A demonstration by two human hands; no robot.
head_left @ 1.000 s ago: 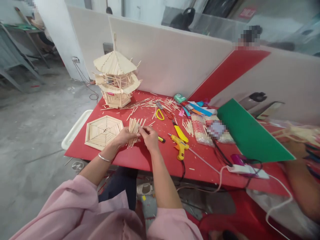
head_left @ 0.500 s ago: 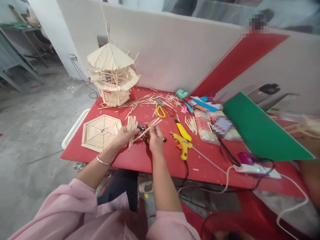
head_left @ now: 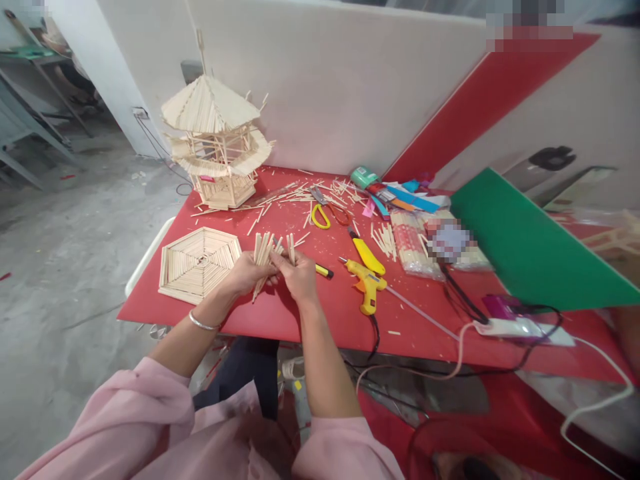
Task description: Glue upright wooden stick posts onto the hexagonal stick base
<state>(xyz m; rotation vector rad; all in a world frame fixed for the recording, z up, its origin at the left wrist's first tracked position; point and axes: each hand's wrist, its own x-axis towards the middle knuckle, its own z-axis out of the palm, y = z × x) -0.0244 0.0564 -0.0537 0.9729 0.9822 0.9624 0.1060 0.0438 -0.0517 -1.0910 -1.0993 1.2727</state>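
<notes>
Apparently sorting is in hand: the left hand (head_left: 251, 272) pinches a fanned bundle of sticks (head_left: 263, 249) between thumb and fingers, while the right hand (head_left: 299, 275) grips a few separate sticks (head_left: 291, 247) just beside those fingers. Judging by this, the next move calls for a steady left pinch.

Two hands (head_left: 250, 271), one glue gun (head_left: 369, 287)

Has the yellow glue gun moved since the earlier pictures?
No: the glue gun keeps its place relative to the scissors on the red tabletop.
</notes>
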